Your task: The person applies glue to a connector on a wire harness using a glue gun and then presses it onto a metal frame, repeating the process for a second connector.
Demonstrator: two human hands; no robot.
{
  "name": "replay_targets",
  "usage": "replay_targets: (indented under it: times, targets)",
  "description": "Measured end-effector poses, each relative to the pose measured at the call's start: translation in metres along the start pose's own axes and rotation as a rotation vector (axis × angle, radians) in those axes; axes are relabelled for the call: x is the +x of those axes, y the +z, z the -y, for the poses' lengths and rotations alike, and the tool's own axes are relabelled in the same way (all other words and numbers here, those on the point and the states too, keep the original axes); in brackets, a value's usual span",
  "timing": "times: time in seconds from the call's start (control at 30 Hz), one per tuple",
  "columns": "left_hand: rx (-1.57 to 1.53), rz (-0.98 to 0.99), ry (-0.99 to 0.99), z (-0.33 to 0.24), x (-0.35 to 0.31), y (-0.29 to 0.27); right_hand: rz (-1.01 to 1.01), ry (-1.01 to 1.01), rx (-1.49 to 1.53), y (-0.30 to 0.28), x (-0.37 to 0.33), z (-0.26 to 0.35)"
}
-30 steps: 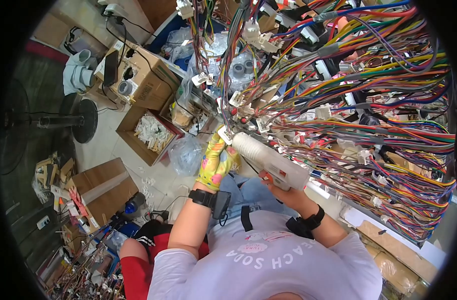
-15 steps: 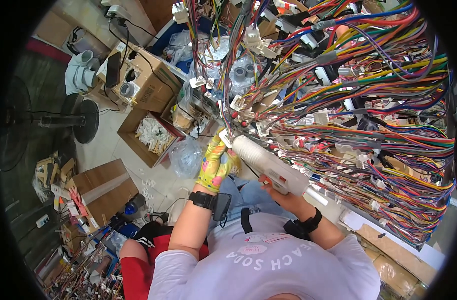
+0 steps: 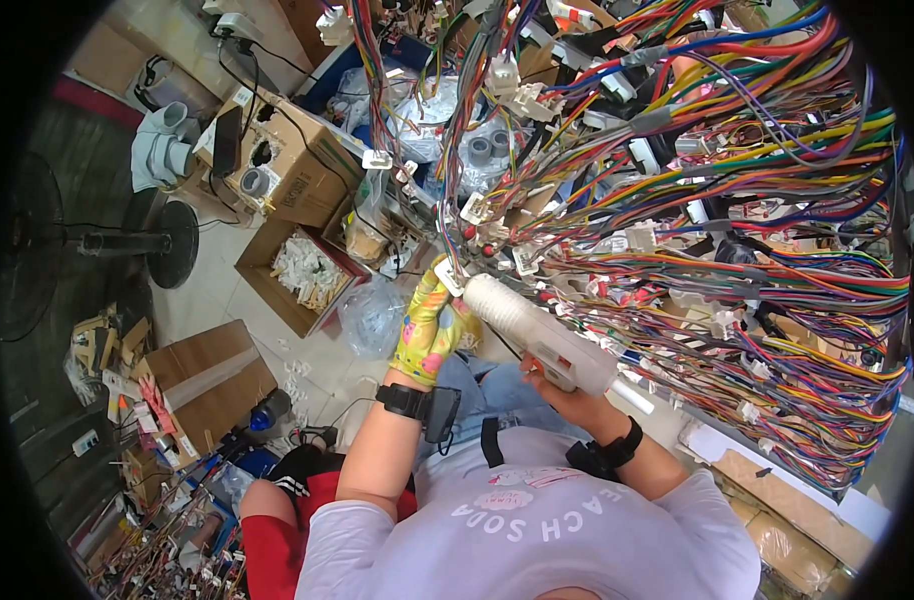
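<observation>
In a yellow floral glove, my left hand (image 3: pixel 432 330) is closed on a white plastic connector (image 3: pixel 449 277) at the end of a wire bundle (image 3: pixel 451 215). My bare right hand (image 3: pixel 565 396) grips the handle of a whitish hot glue gun (image 3: pixel 549 340). The gun's ribbed front end points up and left, right beside the connector; whether its tip touches it, I cannot tell. A white glue stick (image 3: pixel 633 397) juts from the back of the gun. My right fingers are partly hidden under the gun's body.
Dense hanging wire harnesses (image 3: pixel 737 270) with white connectors fill the right side. An open carton of small white parts (image 3: pixel 307 270), a taller cardboard box (image 3: pixel 307 175) and a clear plastic bag (image 3: pixel 373 315) stand left. A black round stand base (image 3: pixel 173 243) lies beyond. Another person's red-clothed leg (image 3: pixel 272 550) is lower left.
The glue gun has shifted slightly, its rear end a little lower. The wires and a loose connector above my left hand have swung a bit left. Both hands keep their hold.
</observation>
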State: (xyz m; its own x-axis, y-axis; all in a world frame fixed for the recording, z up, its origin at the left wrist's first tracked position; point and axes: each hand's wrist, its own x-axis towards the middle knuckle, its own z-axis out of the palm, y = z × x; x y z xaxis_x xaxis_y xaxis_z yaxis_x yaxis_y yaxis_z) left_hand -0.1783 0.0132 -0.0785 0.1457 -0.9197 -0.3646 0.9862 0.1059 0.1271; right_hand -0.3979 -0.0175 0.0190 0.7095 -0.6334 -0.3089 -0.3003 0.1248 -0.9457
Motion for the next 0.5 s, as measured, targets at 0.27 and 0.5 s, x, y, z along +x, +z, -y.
replay_targets:
  times: [0.27, 0.5]
  targets:
    - [-0.051, -0.005, 0.001, -0.001, 0.000, -0.005, -0.018, 0.014, 0.022, 0.002, -0.001, 0.000]
    - [-0.071, 0.022, 0.031, -0.002, 0.002, -0.011, -0.012, 0.008, -0.014, 0.001, 0.001, 0.003]
